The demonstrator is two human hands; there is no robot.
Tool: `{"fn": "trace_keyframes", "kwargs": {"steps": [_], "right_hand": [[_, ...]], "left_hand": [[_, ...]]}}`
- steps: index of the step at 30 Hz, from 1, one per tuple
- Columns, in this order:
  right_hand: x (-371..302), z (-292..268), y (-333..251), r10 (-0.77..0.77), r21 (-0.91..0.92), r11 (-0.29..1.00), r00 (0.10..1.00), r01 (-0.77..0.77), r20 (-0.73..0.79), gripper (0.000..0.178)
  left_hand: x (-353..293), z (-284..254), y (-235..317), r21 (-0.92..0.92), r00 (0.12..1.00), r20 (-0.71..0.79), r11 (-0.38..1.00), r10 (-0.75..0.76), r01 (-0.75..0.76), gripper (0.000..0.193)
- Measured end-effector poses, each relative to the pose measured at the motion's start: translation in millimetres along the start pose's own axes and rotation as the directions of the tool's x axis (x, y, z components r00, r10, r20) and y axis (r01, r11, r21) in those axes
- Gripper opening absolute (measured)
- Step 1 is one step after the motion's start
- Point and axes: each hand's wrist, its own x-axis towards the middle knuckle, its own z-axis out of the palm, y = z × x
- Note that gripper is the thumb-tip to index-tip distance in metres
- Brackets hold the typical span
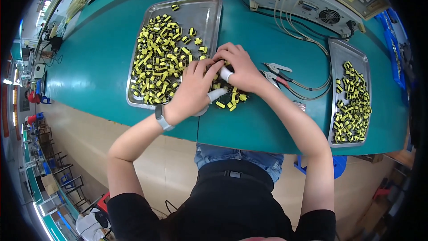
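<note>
My left hand [194,86] and my right hand [242,66] meet at the right edge of a metal tray [207,11] heaped with small yellow-and-black transformers [156,58]. White finger covers sit on both thumbs. Between the right thumb and bent fingers a bit of yellow shows, apparently one transformer [227,63]. My left fingers curl in against it, with the thumb lower down; whatever they grip is hidden. Under and beside the hands lies a loose pile of transformers [232,105] on the green table.
A second metal tray [332,127] of transformers stands at the right. Clip leads [280,78] with red and white handles lie nearer, their cables running to a bench instrument [307,6] at the back. A blue stool [336,166] is below the table [93,76].
</note>
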Motion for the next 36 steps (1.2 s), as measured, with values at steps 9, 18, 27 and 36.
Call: {"fn": "trace_keyframes", "kwargs": {"steps": [9, 18, 27, 36], "right_hand": [[-49, -4, -31, -0.007, -0.088, 0.996, 0.998, 0.002, -0.057, 0.031], [-86, -15, -31, 0.009, -0.119, 0.993, 0.995, -0.021, -0.101, 0.029], [-121, -19, -42, 0.151, 0.113, 0.984, 0.981, -0.138, -0.118, 0.031], [-150, -1, -50, 0.292, 0.338, 0.927, 0.876, -0.161, -0.384, 0.035]], "left_hand": [[-30, 25, 43, -0.026, 0.989, -0.125, 0.997, -0.078, 0.076, 0.062], [-34, 48, 87, -0.069, 0.940, -0.290, 0.984, -0.179, 0.166, 0.049], [-49, 57, 105, -0.180, 0.874, -0.340, 0.936, -0.347, 0.302, 0.043], [-38, 57, 106, -0.114, 0.910, -0.266, 0.947, -0.320, 0.300, 0.045]]}}
